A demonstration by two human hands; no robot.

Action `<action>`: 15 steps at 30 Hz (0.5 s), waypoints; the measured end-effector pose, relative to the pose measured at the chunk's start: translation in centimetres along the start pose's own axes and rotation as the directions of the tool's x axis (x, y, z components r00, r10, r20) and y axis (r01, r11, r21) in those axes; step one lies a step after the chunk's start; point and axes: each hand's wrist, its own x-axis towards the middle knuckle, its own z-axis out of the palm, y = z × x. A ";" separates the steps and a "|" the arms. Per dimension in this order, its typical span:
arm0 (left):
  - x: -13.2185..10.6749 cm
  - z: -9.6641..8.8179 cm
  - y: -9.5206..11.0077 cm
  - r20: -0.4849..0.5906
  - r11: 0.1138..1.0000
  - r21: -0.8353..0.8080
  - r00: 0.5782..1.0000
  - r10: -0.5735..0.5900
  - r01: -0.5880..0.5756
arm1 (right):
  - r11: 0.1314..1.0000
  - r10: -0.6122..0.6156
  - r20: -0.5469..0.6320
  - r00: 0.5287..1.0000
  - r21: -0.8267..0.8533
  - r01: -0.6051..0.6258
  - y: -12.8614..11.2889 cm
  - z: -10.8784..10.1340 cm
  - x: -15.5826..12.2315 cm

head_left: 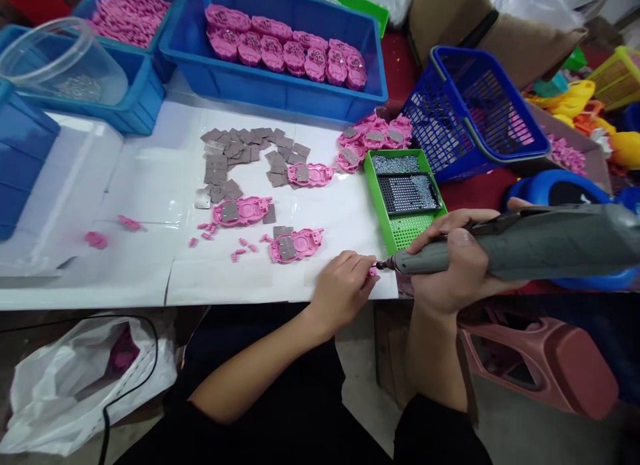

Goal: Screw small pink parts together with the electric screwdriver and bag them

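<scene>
My right hand (460, 268) is wrapped round a grey electric screwdriver (555, 241), which lies nearly level and points left. Its bit meets a small pink plastic part (373, 271) at the front edge of the table. My left hand (343, 285) pinches that part, and the fingers cover most of it. Just left of this hand lies a pink plastic shell (305, 243) with a grey metal plate on it. Two similar shells (250, 211) (317, 175) rest farther back, beside a loose spread of grey metal plates (233, 148). Tiny pink pieces (245, 245) are scattered nearby.
A green tray (371, 178) of screws stands by the screwdriver's tip. Behind are a blue bin (280, 95) of pink assemblies, a blue basket (430, 118) and stacked pink shells (375, 135). A clear tub (100, 71) is at left; a pink stool (575, 365) stands below right.
</scene>
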 end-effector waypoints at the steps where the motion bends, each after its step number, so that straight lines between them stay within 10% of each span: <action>1: 0.0 0.1 0.0 0.000 1.000 -0.001 1.000 -0.004 0.004 | 1.000 -0.007 0.013 1.000 0.006 0.007 0.1 0.0 -0.1; 10: 0.0 0.0 0.1 0.006 0.999 0.029 1.000 -0.019 0.018 | 0.999 0.037 0.170 0.985 -0.045 -0.029 -0.1 -0.3 -0.4; 15: 0.0 -0.2 0.0 0.038 0.999 0.032 0.999 0.012 -0.013 | 0.996 0.066 0.035 0.997 0.049 -0.068 -0.3 -0.7 0.6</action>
